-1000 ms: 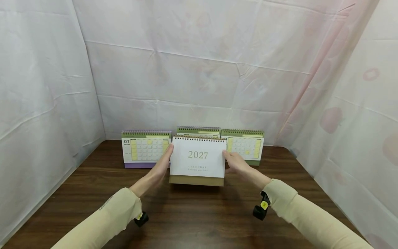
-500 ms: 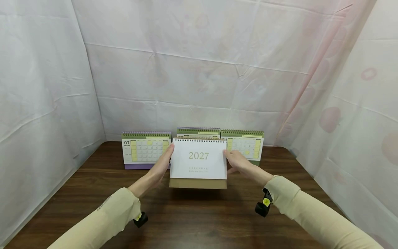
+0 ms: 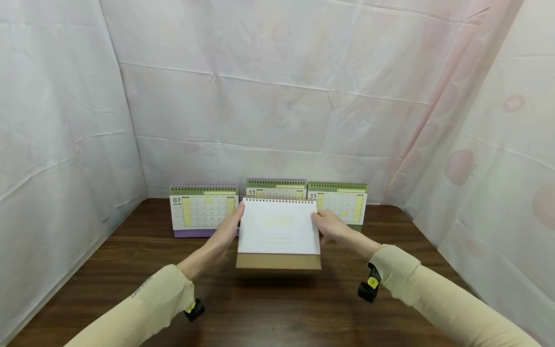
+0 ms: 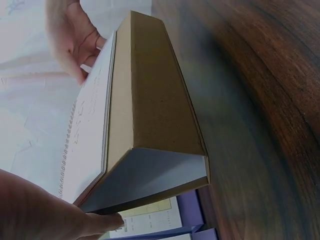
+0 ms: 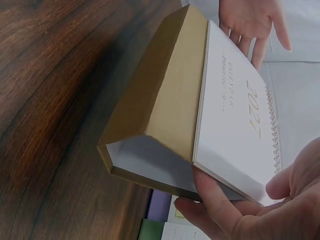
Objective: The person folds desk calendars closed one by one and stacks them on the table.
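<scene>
The right hand (image 3: 333, 227) pinches one side edge of a white-paged, spiral-bound desk calendar on a hollow gold card stand (image 3: 279, 229), thumb on the front page and fingers behind it. The left hand (image 3: 218, 239) holds the opposite edge, some fingers hidden behind the card. This paired side grip presumably keeps the open-ended stand level and leaves the printed face, marked 2027, uncovered. The held calendar leans back, its base apparently raised above the dark wood-grain table (image 3: 282, 318), as both wrist views show the underside. Beyond it, three green-headed desk calendars face the person, likely for reading: a purple-based one (image 3: 204, 212) to its left, a green-based one (image 3: 340, 207) to its right, and a third calendar (image 3: 276, 184) directly behind it, mostly hidden. Nearer than the held calendar, cream fabric sleeves (image 3: 130, 308) are folded back beside small black wrist cameras (image 3: 367, 291). Behind everything hangs a pale, creased cloth (image 3: 273, 111).
</scene>
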